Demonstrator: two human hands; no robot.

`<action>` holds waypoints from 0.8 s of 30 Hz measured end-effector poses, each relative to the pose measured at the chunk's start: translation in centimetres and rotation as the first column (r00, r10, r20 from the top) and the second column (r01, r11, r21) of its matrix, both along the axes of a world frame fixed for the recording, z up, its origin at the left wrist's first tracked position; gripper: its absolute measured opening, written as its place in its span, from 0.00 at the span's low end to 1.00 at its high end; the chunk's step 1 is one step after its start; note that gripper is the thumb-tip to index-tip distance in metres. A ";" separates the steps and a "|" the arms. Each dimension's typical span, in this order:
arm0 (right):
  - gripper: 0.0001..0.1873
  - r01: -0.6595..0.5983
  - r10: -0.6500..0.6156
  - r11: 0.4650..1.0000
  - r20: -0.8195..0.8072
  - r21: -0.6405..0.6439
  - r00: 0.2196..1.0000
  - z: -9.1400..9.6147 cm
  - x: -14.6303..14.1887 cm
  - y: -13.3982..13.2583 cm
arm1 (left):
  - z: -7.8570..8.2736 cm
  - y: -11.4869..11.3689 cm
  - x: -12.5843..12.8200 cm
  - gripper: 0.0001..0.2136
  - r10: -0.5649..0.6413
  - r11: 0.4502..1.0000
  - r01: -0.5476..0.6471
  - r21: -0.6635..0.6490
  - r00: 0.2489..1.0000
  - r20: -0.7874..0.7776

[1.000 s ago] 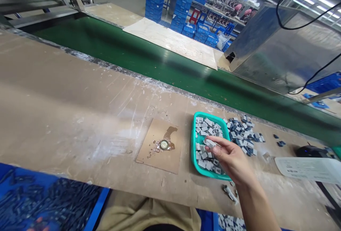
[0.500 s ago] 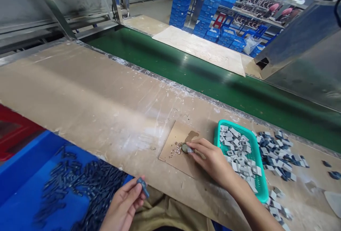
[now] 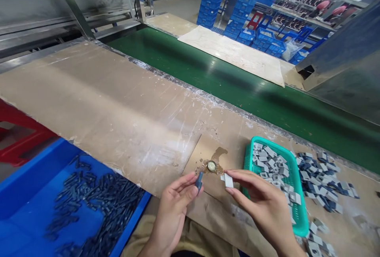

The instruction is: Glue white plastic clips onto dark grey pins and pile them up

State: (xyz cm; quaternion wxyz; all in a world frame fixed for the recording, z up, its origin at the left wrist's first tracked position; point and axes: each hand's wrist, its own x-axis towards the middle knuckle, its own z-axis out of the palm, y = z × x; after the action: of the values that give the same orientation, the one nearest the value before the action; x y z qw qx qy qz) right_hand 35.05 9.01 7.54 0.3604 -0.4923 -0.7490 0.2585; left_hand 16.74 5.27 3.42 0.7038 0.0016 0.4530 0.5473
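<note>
My left hand (image 3: 181,195) pinches a small dark blue plastic piece (image 3: 199,180) between thumb and fingers, its narrow end pointing up. Facing it, my right hand (image 3: 255,195) grips a small light grey block (image 3: 228,180) with a little tab on its left side. The two pieces are apart, a short gap between them. Just beyond them a small round container (image 3: 211,166) sits on a cardboard sheet (image 3: 194,156), among wet-looking spots and a darker stain. What the container holds is too small to make out.
Right of my hands stands a green basket (image 3: 303,209) of grey blocks. Beside it lies a pile of joined grey and blue pieces (image 3: 320,178). A blue bin (image 3: 26,209) with many dark blue pieces is at lower left. A green conveyor belt (image 3: 190,63) runs behind the table.
My right hand has lifted the grey block away from the round container and back toward me. My left hand has risen to the right with the blue piece, closer to the block.
</note>
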 end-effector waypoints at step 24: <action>0.25 -0.142 0.165 0.973 -0.114 0.182 0.980 -1.4 0.4 -1.6 | 1.7 2.2 2.5 0.14 -0.111 0.909 0.300 0.291 0.844 -0.525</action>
State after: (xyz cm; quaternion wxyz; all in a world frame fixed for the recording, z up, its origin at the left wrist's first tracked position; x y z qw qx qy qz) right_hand 35.49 7.40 6.17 0.4281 -0.3820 -0.7796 0.2510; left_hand 19.19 7.47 5.09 0.6061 0.3209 0.5071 0.5220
